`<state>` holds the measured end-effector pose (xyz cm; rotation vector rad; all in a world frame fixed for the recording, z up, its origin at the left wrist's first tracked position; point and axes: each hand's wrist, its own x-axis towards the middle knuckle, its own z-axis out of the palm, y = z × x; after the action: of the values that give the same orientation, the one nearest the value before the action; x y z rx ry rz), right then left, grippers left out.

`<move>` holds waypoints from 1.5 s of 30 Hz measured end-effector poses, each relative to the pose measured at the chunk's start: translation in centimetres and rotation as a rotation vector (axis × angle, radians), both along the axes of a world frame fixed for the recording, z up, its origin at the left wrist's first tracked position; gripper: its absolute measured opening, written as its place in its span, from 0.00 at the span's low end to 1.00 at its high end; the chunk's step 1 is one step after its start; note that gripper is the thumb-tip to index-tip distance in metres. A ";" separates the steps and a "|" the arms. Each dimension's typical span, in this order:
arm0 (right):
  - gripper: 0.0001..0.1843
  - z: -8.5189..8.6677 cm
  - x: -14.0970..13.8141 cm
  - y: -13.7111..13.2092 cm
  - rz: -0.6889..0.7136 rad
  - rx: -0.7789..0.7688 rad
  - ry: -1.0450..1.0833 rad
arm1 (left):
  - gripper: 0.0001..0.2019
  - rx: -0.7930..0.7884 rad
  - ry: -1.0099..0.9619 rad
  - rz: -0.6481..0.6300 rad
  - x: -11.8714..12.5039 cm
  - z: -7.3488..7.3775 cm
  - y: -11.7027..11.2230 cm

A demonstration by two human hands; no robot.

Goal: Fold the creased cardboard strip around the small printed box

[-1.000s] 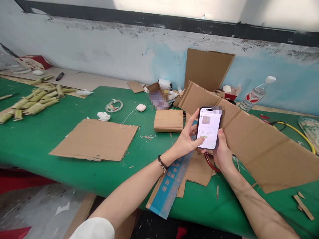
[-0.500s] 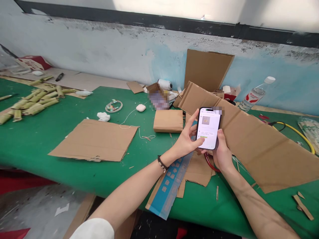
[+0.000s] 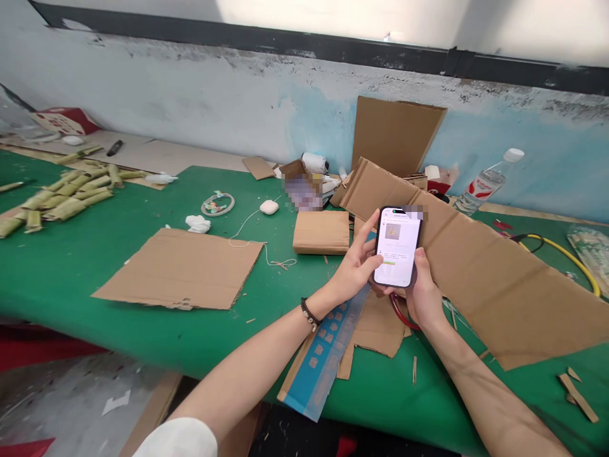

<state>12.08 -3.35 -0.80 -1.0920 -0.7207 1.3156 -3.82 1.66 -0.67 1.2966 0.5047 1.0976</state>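
1. My left hand and right hand were both closed around a black smartphone with a lit white screen, held above the green worktop.
2. The long creased brown cardboard strip lay untouched behind the phone, to the right.

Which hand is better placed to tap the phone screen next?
Probably the left hand: its thumb lies over the phone screen's lower edge, while the right hand cups the phone from beneath.
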 end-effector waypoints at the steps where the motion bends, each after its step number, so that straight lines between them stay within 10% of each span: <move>1: 0.40 0.0 0.0 0.0 0.002 0.001 0.004 | 0.55 -0.009 0.000 0.001 0.0 0.1 -0.1; 45: 0.37 -0.5 0.3 0.1 -0.003 -0.025 -0.013 | 0.55 0.098 0.043 0.067 0.2 -1.1 0.4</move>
<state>12.34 -3.30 -1.25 -1.1227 -0.7138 1.3191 -3.59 2.07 -1.79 1.3995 0.5353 1.1643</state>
